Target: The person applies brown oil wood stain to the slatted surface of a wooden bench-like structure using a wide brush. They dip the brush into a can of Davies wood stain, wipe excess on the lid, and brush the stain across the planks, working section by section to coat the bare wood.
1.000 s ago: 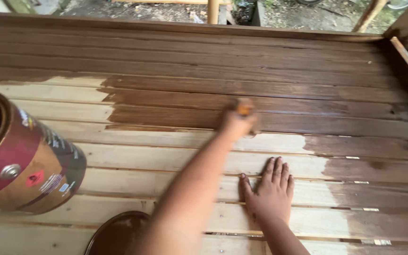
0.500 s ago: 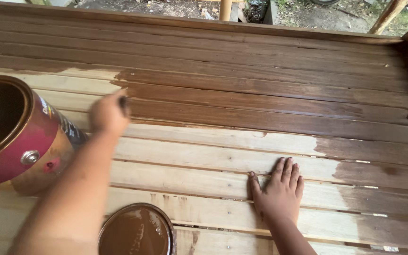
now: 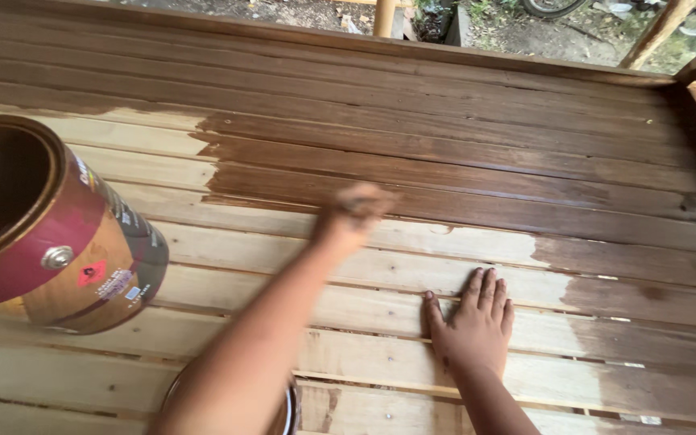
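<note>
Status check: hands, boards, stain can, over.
Left hand blurred at stain edge, grip unclear. Right hand flat on bare boards. Open can at left, apart from both hands.

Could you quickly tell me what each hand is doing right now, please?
Left hand: closed, blurred, at the stained edge of the deck boards; what it holds cannot be told.
Right hand: open, fingers spread flat on bare boards.

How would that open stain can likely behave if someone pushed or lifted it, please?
The can is a round metal tin, so it is probably rigid. It stands open with no lid, so a shove could slop its contents. Its footing on the gapped planks looks fairly broad, so tipping seems unlikely, though its weight is unclear.
</note>
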Demonstrator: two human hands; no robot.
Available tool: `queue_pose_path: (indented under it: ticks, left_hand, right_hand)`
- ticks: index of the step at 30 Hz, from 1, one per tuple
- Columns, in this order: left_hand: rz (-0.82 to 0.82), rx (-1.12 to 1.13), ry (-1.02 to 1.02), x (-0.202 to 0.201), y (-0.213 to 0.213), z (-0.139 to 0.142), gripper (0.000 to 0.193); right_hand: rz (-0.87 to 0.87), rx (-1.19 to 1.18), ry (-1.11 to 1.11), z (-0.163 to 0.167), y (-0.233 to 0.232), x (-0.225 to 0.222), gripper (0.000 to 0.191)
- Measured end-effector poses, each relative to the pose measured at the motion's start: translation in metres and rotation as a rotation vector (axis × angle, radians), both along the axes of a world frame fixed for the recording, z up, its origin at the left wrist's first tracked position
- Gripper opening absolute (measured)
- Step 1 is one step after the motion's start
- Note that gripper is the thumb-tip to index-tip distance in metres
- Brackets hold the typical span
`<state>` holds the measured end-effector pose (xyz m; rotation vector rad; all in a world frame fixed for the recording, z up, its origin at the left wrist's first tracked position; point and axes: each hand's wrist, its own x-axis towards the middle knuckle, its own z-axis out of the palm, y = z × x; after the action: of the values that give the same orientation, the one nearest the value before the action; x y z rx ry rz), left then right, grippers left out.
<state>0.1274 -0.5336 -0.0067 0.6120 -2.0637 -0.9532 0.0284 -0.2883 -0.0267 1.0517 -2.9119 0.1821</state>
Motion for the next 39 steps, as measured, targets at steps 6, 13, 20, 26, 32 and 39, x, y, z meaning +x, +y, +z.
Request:
queue_pose_path:
  ticks: [6, 13, 20, 26, 32, 39]
  left_hand:
    - [0.477, -0.168, -0.204, 0.139, -0.105, 0.002, 0.017]
    - [0.755, -0.395, -0.522, 0.124, -0.120, 0.010, 0.021]
    - [0.327, -0.118, -0.179, -0.085, 0.029, -0.029, 0.029]
    - [0.045, 0.125, 0.033, -0.207, 0.125, 0.007, 0.025]
    - [0.156, 0.365, 0.084, -0.172, 0.045, -0.025, 0.021]
    - [0.391, 0.156, 0.049, 0.044, -0.114, -0.018, 0.029]
  right_hand:
    - [-0.003, 0.006, 0.013, -0.002, 0.000, 0.000, 0.102]
    - [0.001, -0.003, 0.012, 0.002, 0.000, 0.003, 0.101]
    - [-0.001, 0.028, 0.003, -0.008, 0.000, -0.001, 0.101]
    - [0.077, 0.258, 0.197, -0.022, 0.009, -0.012, 0.098]
    - [0.015, -0.014, 0.019, -0.021, 0.003, -0.008, 0.103]
    - [-0.001, -0.003, 0.013, -0.004, 0.000, 0.000, 0.101]
